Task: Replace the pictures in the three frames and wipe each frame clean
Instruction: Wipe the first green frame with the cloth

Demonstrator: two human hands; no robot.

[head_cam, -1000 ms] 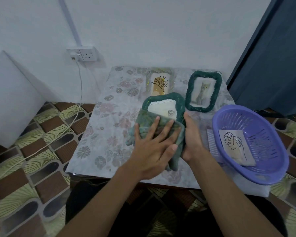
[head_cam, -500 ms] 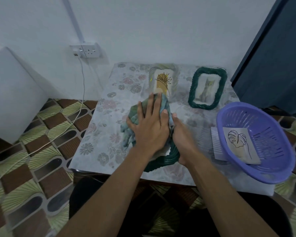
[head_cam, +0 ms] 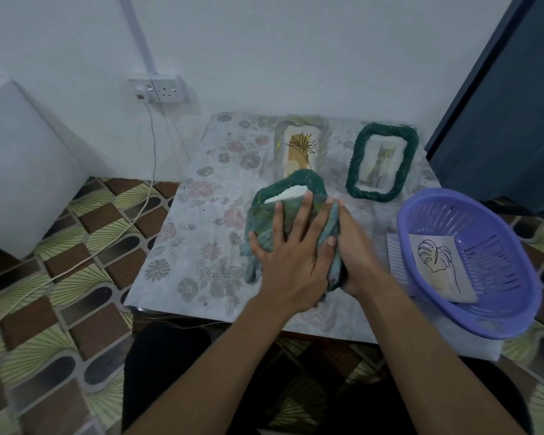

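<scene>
Your left hand lies flat with its fingers spread, pressing a mottled green-blue cloth onto the dark green braided picture frame. That frame lies near the middle of the floral-covered surface. Only its far rim and a strip of the white picture inside show past the cloth.

Your right hand sits against the frame's right side, touching the bunched cloth, and grips that edge. It is blurred and its fingers are partly hidden.

Behind the covered frame stands a pale yellowish frame with a plant drawing. To its right is a second green braided frame with a cat picture, apart from your hands.

A purple slotted plastic basket sits at the right edge of the surface, with a loose leaf line-drawing picture inside it. A white wall socket sits on the wall, and a white cable drops from it to the patterned floor.
</scene>
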